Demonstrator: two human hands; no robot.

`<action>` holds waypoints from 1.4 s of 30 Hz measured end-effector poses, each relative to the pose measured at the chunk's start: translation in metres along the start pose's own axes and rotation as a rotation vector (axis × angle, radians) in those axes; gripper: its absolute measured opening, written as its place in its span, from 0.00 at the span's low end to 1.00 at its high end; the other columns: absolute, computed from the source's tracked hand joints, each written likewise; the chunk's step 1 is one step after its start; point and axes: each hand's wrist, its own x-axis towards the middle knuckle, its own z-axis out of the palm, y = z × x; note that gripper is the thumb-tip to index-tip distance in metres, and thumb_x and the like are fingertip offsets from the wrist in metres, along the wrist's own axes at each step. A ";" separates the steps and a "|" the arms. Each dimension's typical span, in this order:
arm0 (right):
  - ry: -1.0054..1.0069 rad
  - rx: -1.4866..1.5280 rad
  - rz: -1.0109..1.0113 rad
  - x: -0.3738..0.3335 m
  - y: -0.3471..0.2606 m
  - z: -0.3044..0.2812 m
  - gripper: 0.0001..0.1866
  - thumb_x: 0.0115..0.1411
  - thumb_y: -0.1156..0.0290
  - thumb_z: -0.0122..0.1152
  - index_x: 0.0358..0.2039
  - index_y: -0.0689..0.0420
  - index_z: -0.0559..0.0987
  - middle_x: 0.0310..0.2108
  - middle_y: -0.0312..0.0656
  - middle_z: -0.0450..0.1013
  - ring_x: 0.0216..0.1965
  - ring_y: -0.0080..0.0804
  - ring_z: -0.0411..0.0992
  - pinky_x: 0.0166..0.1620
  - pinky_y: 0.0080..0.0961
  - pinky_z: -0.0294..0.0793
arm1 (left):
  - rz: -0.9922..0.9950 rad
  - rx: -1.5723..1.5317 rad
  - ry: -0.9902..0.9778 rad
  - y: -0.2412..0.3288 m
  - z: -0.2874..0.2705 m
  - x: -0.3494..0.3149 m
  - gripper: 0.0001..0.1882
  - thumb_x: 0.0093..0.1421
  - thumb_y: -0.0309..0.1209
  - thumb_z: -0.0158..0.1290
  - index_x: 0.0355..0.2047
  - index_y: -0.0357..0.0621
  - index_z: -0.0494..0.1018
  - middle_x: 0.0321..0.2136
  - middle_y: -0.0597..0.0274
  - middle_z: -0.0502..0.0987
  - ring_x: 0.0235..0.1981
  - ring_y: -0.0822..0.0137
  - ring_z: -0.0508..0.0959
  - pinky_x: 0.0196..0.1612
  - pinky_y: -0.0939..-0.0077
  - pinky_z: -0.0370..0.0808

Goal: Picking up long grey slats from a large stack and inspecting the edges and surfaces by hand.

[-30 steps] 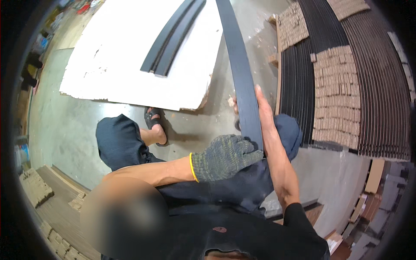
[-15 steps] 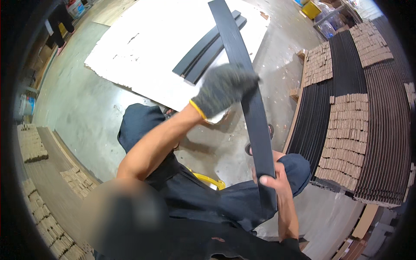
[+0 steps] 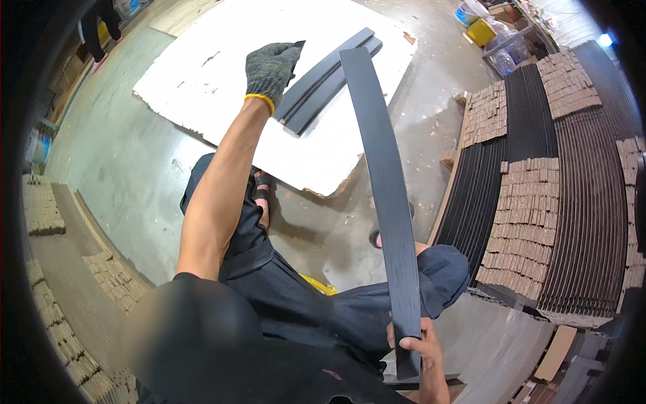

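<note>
At the far left, short stacks of brown blocks [image 3: 42, 209] sit along the floor's edge. The left hand [image 3: 270, 66], in a dark knit glove with a yellow cuff, is raised on an outstretched arm above the white board [image 3: 202, 81] lying on the concrete floor; its fingers are curled together, and whether they pinch anything cannot be told. Just right of the glove, two black slats [image 3: 323, 84] lie side by side on the board. A long black slat [image 3: 383, 195] runs from above the board down to the lap, where the bare right hand [image 3: 420, 350] grips its lower end, fingers wrapped over the edge. At the right stand rows of stacked black slats [image 3: 592, 202] separated by brown spacer blocks [image 3: 525, 229].
</note>
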 end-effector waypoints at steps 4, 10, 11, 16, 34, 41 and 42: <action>0.011 -0.030 -0.040 0.007 -0.007 0.000 0.23 0.49 0.60 0.73 0.36 0.70 0.83 0.32 0.47 0.79 0.33 0.34 0.76 0.39 0.32 0.74 | -0.012 -0.043 -0.132 0.020 0.007 -0.039 0.10 0.63 0.29 0.62 0.41 0.37 0.85 0.26 0.62 0.83 0.24 0.73 0.79 0.30 0.78 0.80; -0.013 -0.127 -0.145 0.012 -0.009 0.003 0.21 0.53 0.60 0.73 0.37 0.66 0.83 0.33 0.44 0.79 0.34 0.33 0.76 0.40 0.32 0.75 | 0.748 0.268 -0.238 0.018 0.016 -0.065 0.07 0.61 0.28 0.65 0.40 0.46 0.86 0.34 0.56 0.85 0.32 0.64 0.83 0.38 0.70 0.80; -0.011 -0.129 -0.153 0.013 -0.009 0.002 0.21 0.54 0.60 0.73 0.37 0.66 0.83 0.33 0.44 0.79 0.34 0.33 0.76 0.40 0.32 0.75 | 0.821 0.312 -0.249 0.018 0.018 -0.068 0.07 0.61 0.29 0.64 0.39 0.46 0.86 0.32 0.56 0.84 0.31 0.62 0.83 0.37 0.69 0.80; 0.003 -0.134 -0.171 0.017 -0.010 0.003 0.20 0.54 0.59 0.73 0.37 0.66 0.83 0.33 0.44 0.79 0.34 0.33 0.76 0.40 0.33 0.75 | 0.980 0.467 -0.313 0.017 0.016 -0.071 0.10 0.62 0.30 0.63 0.44 0.47 0.85 0.34 0.57 0.84 0.31 0.63 0.83 0.38 0.71 0.81; 0.013 -0.222 -0.154 0.017 -0.016 0.002 0.19 0.55 0.60 0.73 0.37 0.65 0.84 0.34 0.43 0.80 0.36 0.30 0.77 0.41 0.30 0.75 | 1.058 0.812 -0.250 0.027 0.020 -0.082 0.08 0.64 0.31 0.59 0.42 0.51 0.85 0.30 0.58 0.81 0.30 0.59 0.82 0.34 0.67 0.80; 0.061 -0.324 -0.134 0.014 -0.017 -0.001 0.18 0.55 0.60 0.73 0.38 0.63 0.85 0.35 0.41 0.81 0.38 0.30 0.78 0.43 0.30 0.76 | 1.081 0.782 -0.234 0.025 0.021 -0.083 0.08 0.64 0.30 0.58 0.42 0.51 0.84 0.30 0.57 0.81 0.30 0.59 0.82 0.33 0.66 0.80; 0.065 -0.349 -0.135 0.014 -0.016 -0.002 0.18 0.55 0.60 0.72 0.38 0.63 0.85 0.35 0.41 0.81 0.38 0.30 0.78 0.44 0.30 0.76 | 1.075 0.821 -0.229 0.026 0.021 -0.084 0.08 0.64 0.29 0.58 0.42 0.51 0.84 0.30 0.57 0.81 0.30 0.59 0.82 0.33 0.66 0.80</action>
